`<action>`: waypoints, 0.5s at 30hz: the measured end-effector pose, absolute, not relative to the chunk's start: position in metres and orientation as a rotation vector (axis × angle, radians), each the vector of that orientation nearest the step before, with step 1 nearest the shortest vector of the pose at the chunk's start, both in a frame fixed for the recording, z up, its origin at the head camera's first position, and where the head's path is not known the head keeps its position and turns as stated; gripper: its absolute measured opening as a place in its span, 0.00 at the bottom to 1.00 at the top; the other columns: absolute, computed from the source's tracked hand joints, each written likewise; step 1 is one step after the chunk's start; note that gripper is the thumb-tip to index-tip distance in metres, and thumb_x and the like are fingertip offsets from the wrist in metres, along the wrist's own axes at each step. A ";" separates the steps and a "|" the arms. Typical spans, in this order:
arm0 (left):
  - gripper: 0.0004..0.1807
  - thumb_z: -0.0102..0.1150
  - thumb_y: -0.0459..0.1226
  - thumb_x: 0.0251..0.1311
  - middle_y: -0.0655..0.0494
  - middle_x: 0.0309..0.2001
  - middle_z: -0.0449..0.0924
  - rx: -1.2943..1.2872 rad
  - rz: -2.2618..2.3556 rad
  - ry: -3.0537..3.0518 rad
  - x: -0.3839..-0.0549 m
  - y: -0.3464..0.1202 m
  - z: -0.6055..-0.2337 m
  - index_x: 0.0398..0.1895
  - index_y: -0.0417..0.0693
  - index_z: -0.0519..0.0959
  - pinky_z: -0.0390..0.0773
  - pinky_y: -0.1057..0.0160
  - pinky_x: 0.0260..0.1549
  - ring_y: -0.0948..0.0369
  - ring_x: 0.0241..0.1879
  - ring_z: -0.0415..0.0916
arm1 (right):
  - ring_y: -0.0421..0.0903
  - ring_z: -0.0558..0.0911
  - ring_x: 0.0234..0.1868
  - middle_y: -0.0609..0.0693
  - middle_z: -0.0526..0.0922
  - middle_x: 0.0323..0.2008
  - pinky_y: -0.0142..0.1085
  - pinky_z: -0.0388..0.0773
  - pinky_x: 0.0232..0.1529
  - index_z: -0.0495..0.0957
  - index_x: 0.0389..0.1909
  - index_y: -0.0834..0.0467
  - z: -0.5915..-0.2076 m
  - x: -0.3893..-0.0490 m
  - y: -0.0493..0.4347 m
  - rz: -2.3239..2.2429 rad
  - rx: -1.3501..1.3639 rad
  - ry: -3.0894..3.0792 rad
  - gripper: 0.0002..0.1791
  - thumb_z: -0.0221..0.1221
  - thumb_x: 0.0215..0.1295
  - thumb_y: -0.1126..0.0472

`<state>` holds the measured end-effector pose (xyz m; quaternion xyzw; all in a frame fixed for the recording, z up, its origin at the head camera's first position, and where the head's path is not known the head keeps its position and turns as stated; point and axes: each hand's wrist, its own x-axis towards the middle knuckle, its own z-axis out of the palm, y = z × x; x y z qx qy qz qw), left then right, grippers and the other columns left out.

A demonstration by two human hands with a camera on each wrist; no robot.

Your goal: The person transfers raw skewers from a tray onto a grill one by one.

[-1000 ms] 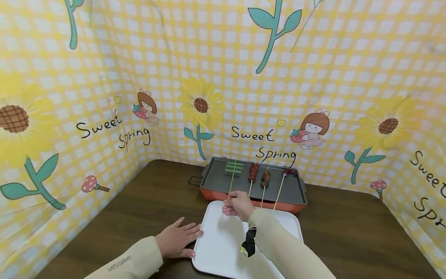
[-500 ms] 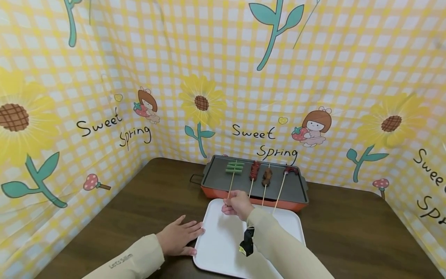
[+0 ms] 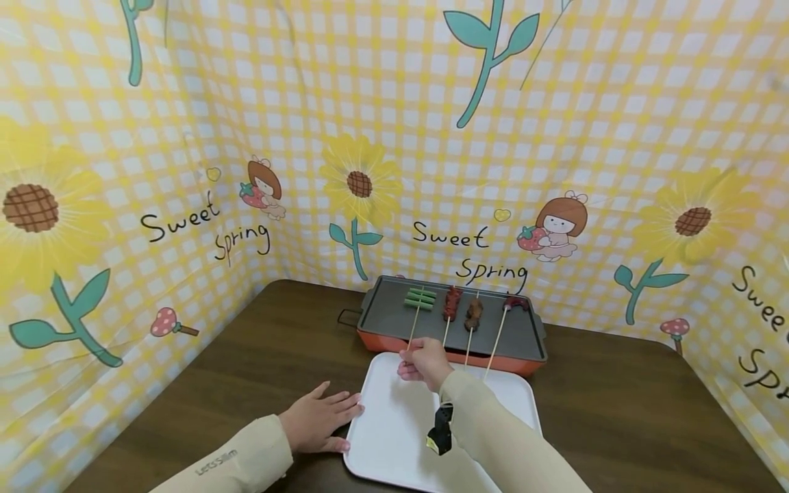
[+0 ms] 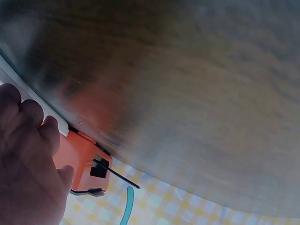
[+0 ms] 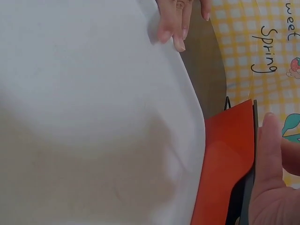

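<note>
My right hand point(image 3: 427, 361) pinches the lower end of a wooden stick between thumb and fingers, above the far edge of a white tray point(image 3: 388, 445). Threaded on that stick is a green vegetable skewer point(image 3: 420, 299), lying at the left side of a grey-topped orange grill point(image 3: 382, 318). To its right on the plate are a red meat skewer point(image 3: 452, 305), a brown meat skewer point(image 3: 473, 315) and a dark red skewer point(image 3: 516, 303). With fingers spread, my left hand point(image 3: 317, 419) rests on the table and its fingertips touch the tray's left edge.
A dark wooden table point(image 3: 234, 349) carries everything. Behind it hangs a yellow checked cloth point(image 3: 296, 226) with sunflowers. From the grill's left end sticks out a black wire handle point(image 3: 348, 317). The other skewers' sticks reach over the grill's front edge toward the tray.
The green vegetable skewer has shifted slightly to the right on the grill, with my right hand still pinching its stick. My left hand stays at the tray's edge.
</note>
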<state>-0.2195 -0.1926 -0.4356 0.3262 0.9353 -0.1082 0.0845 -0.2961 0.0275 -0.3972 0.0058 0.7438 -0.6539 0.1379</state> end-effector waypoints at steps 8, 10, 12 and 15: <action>0.38 0.46 0.64 0.62 0.60 0.70 0.65 1.019 -0.378 2.819 -0.222 -0.189 -0.437 0.70 0.56 0.68 0.60 0.46 0.66 0.62 0.69 0.62 | 0.39 0.77 0.16 0.53 0.79 0.20 0.33 0.81 0.23 0.64 0.62 0.76 -0.395 -0.286 0.036 -1.754 -0.058 2.225 0.26 0.57 0.69 0.67; 0.38 0.46 0.65 0.61 0.60 0.70 0.66 1.019 -0.373 2.834 -0.221 -0.191 -0.438 0.70 0.55 0.68 0.60 0.46 0.65 0.62 0.69 0.63 | 0.40 0.78 0.16 0.53 0.80 0.20 0.35 0.82 0.23 0.66 0.60 0.75 -0.393 -0.277 0.040 -1.669 -0.140 2.269 0.24 0.57 0.69 0.65; 0.40 0.48 0.65 0.60 0.57 0.69 0.67 1.001 -0.307 2.854 -0.221 -0.194 -0.437 0.70 0.53 0.68 0.59 0.45 0.65 0.60 0.69 0.63 | 0.41 0.79 0.17 0.54 0.80 0.20 0.38 0.82 0.23 0.70 0.58 0.73 -0.390 -0.267 0.046 -1.562 -0.245 2.323 0.22 0.58 0.69 0.63; 0.42 0.50 0.64 0.60 0.49 0.68 0.68 0.977 -0.150 2.911 -0.221 -0.201 -0.432 0.70 0.46 0.67 0.59 0.41 0.65 0.54 0.69 0.64 | 0.42 0.80 0.18 0.53 0.80 0.20 0.38 0.81 0.22 0.75 0.51 0.69 -0.387 -0.251 0.063 -1.386 -0.460 2.420 0.18 0.58 0.69 0.60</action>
